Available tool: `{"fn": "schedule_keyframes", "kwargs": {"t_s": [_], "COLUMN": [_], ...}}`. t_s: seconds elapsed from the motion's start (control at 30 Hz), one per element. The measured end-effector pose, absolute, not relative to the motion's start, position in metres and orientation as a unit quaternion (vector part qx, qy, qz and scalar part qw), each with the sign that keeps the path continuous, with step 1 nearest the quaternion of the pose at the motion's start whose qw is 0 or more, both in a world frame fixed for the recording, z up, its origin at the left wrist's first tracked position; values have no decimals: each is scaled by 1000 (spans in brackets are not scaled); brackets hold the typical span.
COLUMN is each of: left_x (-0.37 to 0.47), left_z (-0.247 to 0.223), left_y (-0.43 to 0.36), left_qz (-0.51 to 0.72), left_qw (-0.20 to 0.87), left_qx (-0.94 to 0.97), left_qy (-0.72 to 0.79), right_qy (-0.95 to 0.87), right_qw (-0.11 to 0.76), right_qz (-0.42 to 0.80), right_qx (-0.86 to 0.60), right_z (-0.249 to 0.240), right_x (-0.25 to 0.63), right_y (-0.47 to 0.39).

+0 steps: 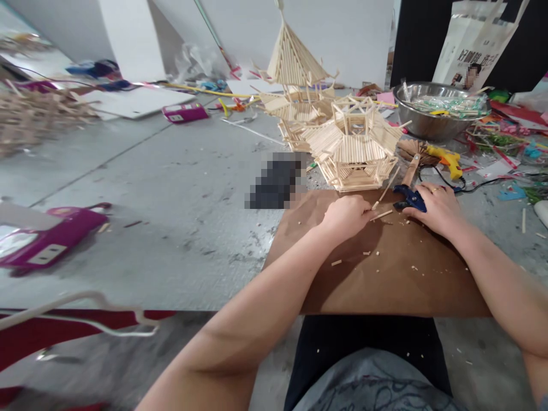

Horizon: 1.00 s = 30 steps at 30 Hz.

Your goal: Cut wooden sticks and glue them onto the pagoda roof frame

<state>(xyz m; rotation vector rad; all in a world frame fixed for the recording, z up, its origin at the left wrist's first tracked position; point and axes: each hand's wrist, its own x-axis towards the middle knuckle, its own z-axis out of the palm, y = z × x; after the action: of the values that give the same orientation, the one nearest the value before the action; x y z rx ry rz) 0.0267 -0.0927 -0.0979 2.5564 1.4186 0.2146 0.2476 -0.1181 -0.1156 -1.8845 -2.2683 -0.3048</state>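
Note:
My left hand [349, 217] is closed, pinching a thin wooden stick [389, 187] that slants up to the right. A short cut piece of stick [381, 216] lies by its fingertips. Just to the right, my right hand [440, 208] is wrapped around a dark blue hand cutter [411, 197], whose jaws face the left hand. Both hands rest over a brown sheet [363, 285] scattered with small wood bits. Directly beyond stands a many-sided model building [349, 149] made of sticks, with a pointed stick roof [293, 57] behind it.
A steel bowl [440, 134] holding bagged sticks stands at the back right, near a yellow glue gun [447, 160] with a black cable. A blurred dark object [274, 181] lies left of the sheet. Purple power strips [184, 112] and a stick heap [38, 117] lie further left.

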Motion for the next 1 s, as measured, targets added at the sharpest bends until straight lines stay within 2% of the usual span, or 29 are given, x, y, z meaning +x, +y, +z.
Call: {"fn": "schedule_keyframes", "kwargs": {"t_s": [0.13,0.23,0.47,0.63,0.77,0.83,1.0], "left_x": [25,26,26,4,-15,-20,-18], "left_z": [-98,-98,-86,-44,-4,11,25], "left_y": [-93,-95,-109,-102,-67,-44,12], "left_qz": [96,103,217,290,327,334,322], "left_qw": [95,104,142,125,84,69,65], "left_qx": [853,850,836,848,828,822,823], "left_qy": [503,506,485,426,447,457,463], "right_qy": [-804,-834,-872,-871,-883,-879,-825], "right_qw": [171,190,85,17,13,47,229], "right_qz": [-86,-63,-38,-32,-18,3,4], "right_qx": [-563,-515,-481,-489,-468,-475,-516], "right_z": [-113,-116,-121,-119,-96,-70,0], "right_x": [242,231,207,200,200,203,212], "right_y": [-122,-125,-122,-120,-116,-109,-66]}}
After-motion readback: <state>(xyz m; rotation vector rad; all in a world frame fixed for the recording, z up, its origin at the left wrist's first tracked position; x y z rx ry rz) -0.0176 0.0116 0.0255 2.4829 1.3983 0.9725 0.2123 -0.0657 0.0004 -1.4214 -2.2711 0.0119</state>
